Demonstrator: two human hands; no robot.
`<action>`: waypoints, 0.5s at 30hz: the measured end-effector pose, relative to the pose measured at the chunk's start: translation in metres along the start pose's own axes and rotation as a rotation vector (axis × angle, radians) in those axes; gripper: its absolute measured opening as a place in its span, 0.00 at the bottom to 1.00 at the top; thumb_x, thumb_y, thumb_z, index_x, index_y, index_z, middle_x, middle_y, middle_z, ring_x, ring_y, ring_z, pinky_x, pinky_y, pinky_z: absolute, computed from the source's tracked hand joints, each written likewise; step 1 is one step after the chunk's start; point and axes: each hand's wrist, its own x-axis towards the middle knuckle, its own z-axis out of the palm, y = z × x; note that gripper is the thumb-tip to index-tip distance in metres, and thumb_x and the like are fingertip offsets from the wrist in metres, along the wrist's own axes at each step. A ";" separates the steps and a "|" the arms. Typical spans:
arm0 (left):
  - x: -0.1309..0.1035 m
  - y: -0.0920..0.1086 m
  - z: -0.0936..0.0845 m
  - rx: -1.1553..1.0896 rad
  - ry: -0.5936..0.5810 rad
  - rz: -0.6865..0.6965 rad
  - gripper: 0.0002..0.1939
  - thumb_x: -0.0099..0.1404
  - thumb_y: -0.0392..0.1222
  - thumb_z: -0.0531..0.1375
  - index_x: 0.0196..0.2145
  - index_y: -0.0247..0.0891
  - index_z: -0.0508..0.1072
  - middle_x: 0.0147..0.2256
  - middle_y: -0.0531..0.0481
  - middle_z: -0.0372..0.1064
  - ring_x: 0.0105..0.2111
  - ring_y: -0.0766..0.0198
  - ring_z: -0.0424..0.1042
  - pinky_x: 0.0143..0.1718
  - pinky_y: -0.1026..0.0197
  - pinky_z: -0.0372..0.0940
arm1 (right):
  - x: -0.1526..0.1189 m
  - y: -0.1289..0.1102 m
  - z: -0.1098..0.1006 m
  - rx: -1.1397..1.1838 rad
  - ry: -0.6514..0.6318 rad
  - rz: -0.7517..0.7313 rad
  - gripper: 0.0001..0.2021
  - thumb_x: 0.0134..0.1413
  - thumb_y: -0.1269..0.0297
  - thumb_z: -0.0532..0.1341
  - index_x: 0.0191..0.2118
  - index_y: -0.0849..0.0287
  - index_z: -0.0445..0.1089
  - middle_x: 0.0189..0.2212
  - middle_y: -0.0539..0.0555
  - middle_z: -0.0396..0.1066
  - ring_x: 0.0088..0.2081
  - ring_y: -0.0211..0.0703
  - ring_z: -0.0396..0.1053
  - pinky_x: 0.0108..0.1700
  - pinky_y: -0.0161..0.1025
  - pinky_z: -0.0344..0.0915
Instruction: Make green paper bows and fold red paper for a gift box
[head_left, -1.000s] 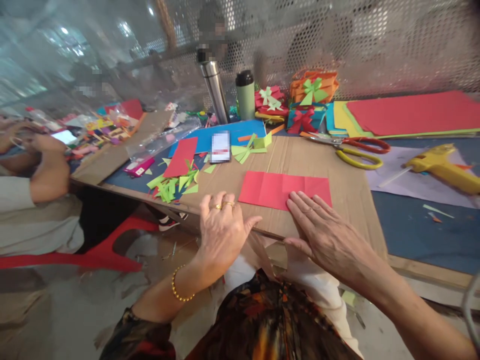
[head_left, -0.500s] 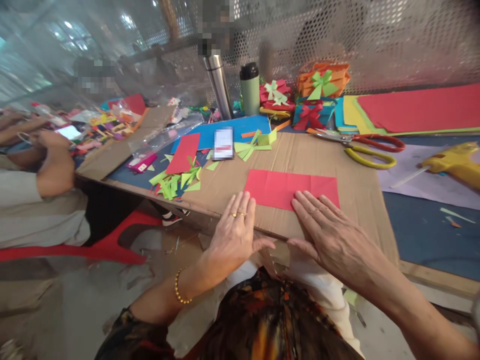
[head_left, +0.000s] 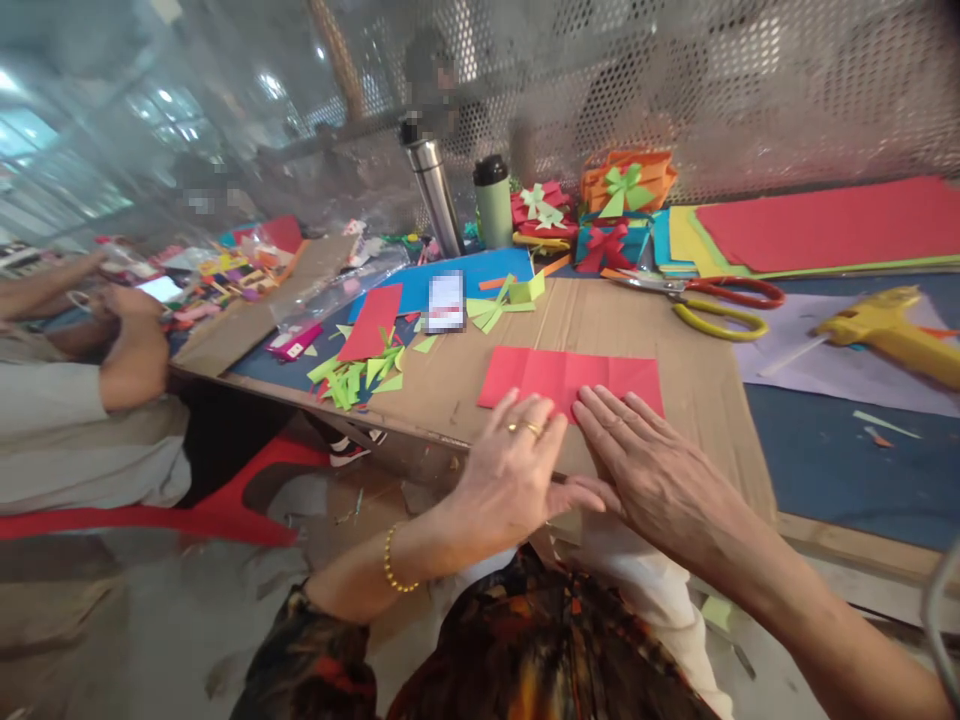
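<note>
A creased red paper rectangle lies on the brown cardboard at the table's front edge. My right hand lies flat, its fingertips on the paper's lower right part. Beside it my left hand, with rings on a finger, has its fingertips at the paper's lower left edge, the fingers slightly bent and apart. The two thumbs meet or overlap below the paper. Neither hand grips anything.
Scissors and a yellow glue gun lie right. Behind are a phone, a steel flask, a green bottle and paper sheets. Green scraps lie left; a person's arm is far left.
My left hand has moved right along the paper's lower edge, closer to my right hand, and its fingers have bent slightly. The camera view has shifted a little.
</note>
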 end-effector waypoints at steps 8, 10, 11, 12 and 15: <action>0.009 -0.005 0.005 -0.040 -0.070 0.017 0.27 0.79 0.60 0.50 0.42 0.32 0.76 0.39 0.42 0.75 0.41 0.54 0.74 0.47 0.51 0.67 | -0.001 -0.001 0.006 0.047 0.038 0.033 0.36 0.74 0.49 0.53 0.73 0.76 0.56 0.67 0.77 0.65 0.69 0.67 0.65 0.66 0.64 0.66; 0.003 -0.009 0.000 -0.037 -0.078 -0.022 0.25 0.80 0.57 0.50 0.43 0.34 0.76 0.40 0.43 0.76 0.41 0.55 0.75 0.47 0.52 0.66 | -0.002 -0.003 0.007 0.062 0.035 0.044 0.36 0.75 0.49 0.53 0.74 0.75 0.54 0.68 0.77 0.64 0.69 0.66 0.64 0.67 0.65 0.65; 0.000 -0.012 -0.004 -0.030 -0.087 -0.050 0.24 0.80 0.56 0.51 0.43 0.34 0.77 0.40 0.43 0.77 0.41 0.55 0.75 0.47 0.52 0.66 | -0.002 -0.003 0.006 0.064 0.031 0.047 0.36 0.75 0.50 0.53 0.74 0.75 0.54 0.68 0.77 0.64 0.69 0.66 0.64 0.67 0.65 0.65; -0.002 -0.017 -0.008 -0.023 -0.101 -0.079 0.23 0.80 0.55 0.51 0.42 0.35 0.77 0.39 0.43 0.77 0.41 0.55 0.75 0.46 0.52 0.66 | -0.002 -0.004 0.006 0.066 0.025 0.051 0.36 0.74 0.50 0.53 0.74 0.75 0.54 0.68 0.77 0.64 0.69 0.66 0.64 0.67 0.65 0.65; -0.001 -0.038 -0.022 -0.051 -0.171 -0.169 0.20 0.80 0.50 0.54 0.35 0.38 0.77 0.36 0.45 0.78 0.40 0.56 0.76 0.47 0.51 0.65 | -0.001 -0.005 0.002 0.083 -0.014 0.074 0.36 0.74 0.49 0.54 0.73 0.75 0.56 0.68 0.77 0.63 0.70 0.67 0.63 0.69 0.65 0.63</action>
